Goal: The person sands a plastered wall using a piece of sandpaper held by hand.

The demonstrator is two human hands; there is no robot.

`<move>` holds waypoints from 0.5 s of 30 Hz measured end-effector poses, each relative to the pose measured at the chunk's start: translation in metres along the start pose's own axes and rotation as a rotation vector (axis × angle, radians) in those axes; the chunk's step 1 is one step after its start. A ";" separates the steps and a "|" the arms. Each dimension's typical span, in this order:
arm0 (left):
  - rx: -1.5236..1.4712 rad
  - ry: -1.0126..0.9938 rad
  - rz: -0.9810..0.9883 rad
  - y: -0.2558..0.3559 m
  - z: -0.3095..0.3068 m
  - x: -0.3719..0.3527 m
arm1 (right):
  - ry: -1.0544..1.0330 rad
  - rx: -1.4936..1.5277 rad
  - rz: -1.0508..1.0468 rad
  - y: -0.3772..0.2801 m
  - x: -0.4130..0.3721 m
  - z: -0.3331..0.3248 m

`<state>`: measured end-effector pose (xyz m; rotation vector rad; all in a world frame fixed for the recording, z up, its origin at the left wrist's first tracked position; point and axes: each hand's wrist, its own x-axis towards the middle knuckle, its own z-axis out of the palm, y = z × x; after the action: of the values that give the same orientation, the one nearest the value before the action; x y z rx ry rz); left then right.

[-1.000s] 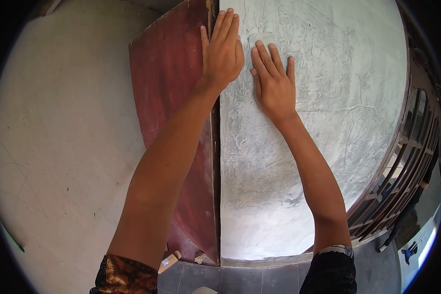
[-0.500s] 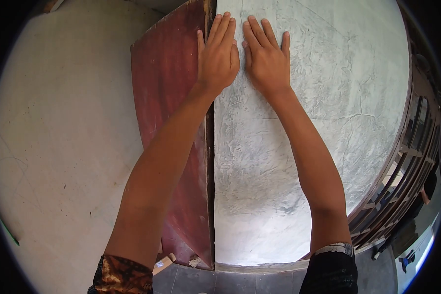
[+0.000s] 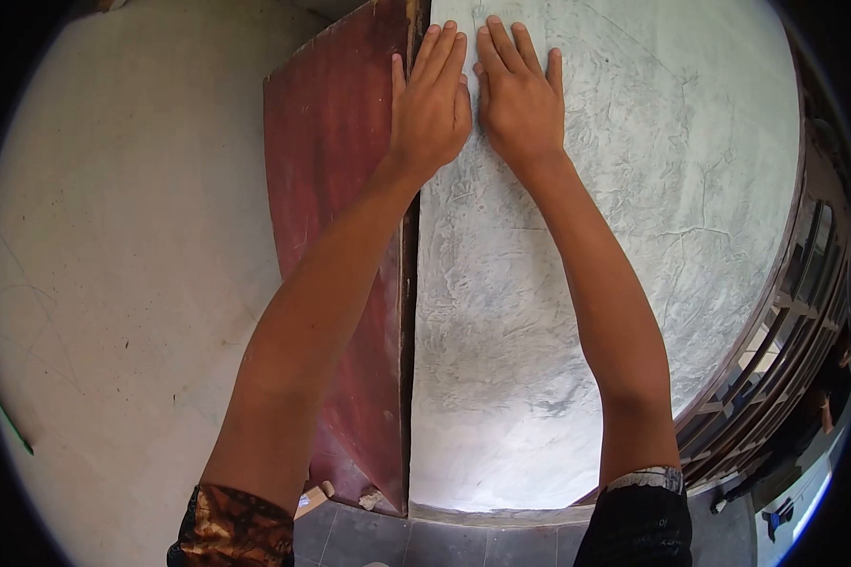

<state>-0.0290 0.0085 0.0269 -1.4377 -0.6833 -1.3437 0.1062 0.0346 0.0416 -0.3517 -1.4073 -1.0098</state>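
Note:
Both my arms reach up and away from me toward a pale, wrinkled wall surface (image 3: 577, 312). My left hand (image 3: 432, 104) lies flat with its fingers stretched out, across the line where the pale surface meets a dark red wooden panel (image 3: 336, 170). Just to its right, my right hand (image 3: 522, 109) rests flat on the pale surface, fingers stretched and slightly apart. The thumbs are close to each other. Neither hand holds anything. Creases and grey smudges spread over the surface below and right of my hands.
A plain beige wall (image 3: 132, 265) fills the left side. Slatted dark woodwork (image 3: 775, 340) runs along the right. At the bottom are grey floor tiles (image 3: 444, 543), with a small wooden piece (image 3: 314, 497) by the panel's foot. Part of a person (image 3: 823, 402) shows at far right.
Both hands remain flat, now a little higher in view and closer together. The view has shifted slightly, so the red panel's upper part appears further right.

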 end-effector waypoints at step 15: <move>0.035 0.025 0.025 0.000 0.001 0.000 | -0.040 0.030 0.056 -0.025 -0.063 -0.022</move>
<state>-0.0288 0.0097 0.0276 -1.3948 -0.6671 -1.3221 0.1107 0.0277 -0.0294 -0.3891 -1.4397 -0.9393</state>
